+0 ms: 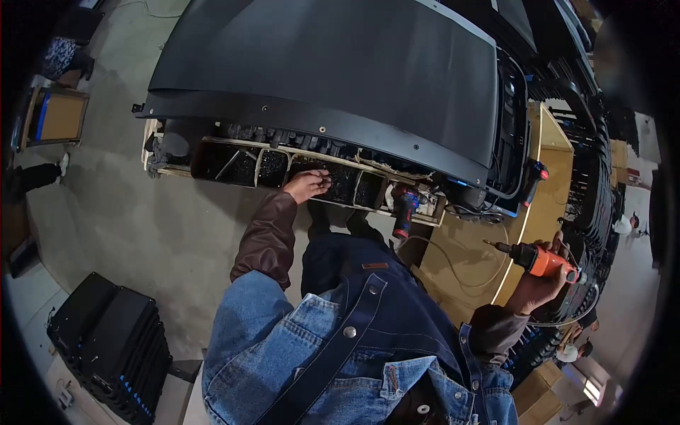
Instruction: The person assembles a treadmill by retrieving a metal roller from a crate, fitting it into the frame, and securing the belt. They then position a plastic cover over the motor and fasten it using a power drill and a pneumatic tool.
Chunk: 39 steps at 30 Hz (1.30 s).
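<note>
My left hand [307, 186] is over a wooden tray [244, 182] divided into compartments of small dark parts, possibly screws. Its fingers are bent together at the compartment right of centre; whatever they pinch is too small to make out. My right hand [536, 292] is wrapped round an orange and black power screwdriver [544, 261], its bit pointing left and a hose at its rear. Above the tray lies a large black panel [326, 64] with screws along its near edge.
A dark cordless driver [405, 212] rests at the tray's right end. Another red and black driver [533, 183] is by the yellowish board [467, 248]. Stacked black panels [106, 340] stand lower left. Other people are at the far left and right.
</note>
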### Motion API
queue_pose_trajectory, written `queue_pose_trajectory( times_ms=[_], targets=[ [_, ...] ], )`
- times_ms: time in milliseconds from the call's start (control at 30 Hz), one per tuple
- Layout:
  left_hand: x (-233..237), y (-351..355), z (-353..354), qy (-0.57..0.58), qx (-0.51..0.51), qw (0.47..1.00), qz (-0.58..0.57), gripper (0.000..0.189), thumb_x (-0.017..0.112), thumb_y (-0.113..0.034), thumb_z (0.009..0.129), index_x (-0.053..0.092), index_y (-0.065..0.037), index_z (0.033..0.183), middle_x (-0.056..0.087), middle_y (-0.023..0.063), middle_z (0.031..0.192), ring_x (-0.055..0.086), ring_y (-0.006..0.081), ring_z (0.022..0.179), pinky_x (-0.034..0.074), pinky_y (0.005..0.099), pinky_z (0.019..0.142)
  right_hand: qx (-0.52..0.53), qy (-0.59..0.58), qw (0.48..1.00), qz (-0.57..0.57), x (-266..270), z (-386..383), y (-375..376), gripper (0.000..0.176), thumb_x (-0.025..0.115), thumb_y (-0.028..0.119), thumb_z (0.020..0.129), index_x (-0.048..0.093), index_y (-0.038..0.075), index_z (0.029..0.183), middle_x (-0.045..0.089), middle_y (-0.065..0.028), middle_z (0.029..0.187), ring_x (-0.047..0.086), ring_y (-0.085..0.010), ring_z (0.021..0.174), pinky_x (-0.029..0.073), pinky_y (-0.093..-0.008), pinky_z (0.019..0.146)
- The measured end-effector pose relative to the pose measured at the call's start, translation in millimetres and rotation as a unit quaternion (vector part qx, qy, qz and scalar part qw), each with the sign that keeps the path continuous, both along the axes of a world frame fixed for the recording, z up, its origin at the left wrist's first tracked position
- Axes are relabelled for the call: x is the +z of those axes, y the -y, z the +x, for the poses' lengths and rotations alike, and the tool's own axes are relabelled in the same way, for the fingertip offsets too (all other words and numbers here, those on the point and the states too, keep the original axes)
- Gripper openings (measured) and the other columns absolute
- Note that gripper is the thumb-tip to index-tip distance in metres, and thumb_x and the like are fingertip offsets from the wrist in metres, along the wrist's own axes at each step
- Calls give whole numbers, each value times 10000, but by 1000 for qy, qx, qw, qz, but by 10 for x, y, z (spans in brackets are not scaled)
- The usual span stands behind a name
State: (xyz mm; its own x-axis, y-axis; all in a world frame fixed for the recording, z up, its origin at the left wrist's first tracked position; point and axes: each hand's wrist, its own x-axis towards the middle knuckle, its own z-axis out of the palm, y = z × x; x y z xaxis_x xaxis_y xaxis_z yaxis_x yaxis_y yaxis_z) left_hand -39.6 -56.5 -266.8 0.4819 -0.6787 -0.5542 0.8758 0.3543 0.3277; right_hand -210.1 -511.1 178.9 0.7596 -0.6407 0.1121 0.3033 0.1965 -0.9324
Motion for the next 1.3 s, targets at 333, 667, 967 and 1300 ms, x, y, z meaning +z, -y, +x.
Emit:
queue_pose_trajectory(
  times_ms=[333, 667, 967, 1300],
  targets=[
    [526, 114, -129, 49, 43, 995, 72, 341, 556, -295, 1022, 611, -17, 1211, 638, 62, 1019, 631, 174, 892, 531, 328, 804, 78, 8, 992, 102, -361, 300, -571, 641, 621, 188, 873, 406, 11, 1450, 541, -214, 1292, 555, -274, 1049, 402, -452, 1058],
    [1849, 921, -499, -43, 89, 985, -144, 410, 595, -416, 978, 637, -33, 1118, 546, -22, 847, 509, 76, 707, 435, 212, 629, 107, 25, 972, 207, -595, 618, -779, 504, 622, 224, 960, 456, 17, 1387, 580, -183, 1227, 574, -237, 1028, 448, -432, 1014],
    [2609, 1694, -735, -88, 42, 989, -113, 401, 606, -407, 961, 569, -69, 1172, 556, -6, 922, 542, 89, 801, 500, 191, 691, 79, 39, 968, 235, -697, 620, -583, 471, 653, 142, 907, 462, 40, 1325, 605, -187, 1180, 622, -257, 1010, 492, -466, 973],
    [2735, 2269, -801, -126, 42, 976, -172, 325, 592, -363, 978, 590, -81, 1140, 554, -14, 908, 547, 92, 809, 517, 192, 715, 25, 59, 972, 227, -793, 442, -183, 456, 638, 130, 896, 462, 34, 1306, 618, -186, 1155, 652, -264, 976, 496, -484, 985]
  ],
)
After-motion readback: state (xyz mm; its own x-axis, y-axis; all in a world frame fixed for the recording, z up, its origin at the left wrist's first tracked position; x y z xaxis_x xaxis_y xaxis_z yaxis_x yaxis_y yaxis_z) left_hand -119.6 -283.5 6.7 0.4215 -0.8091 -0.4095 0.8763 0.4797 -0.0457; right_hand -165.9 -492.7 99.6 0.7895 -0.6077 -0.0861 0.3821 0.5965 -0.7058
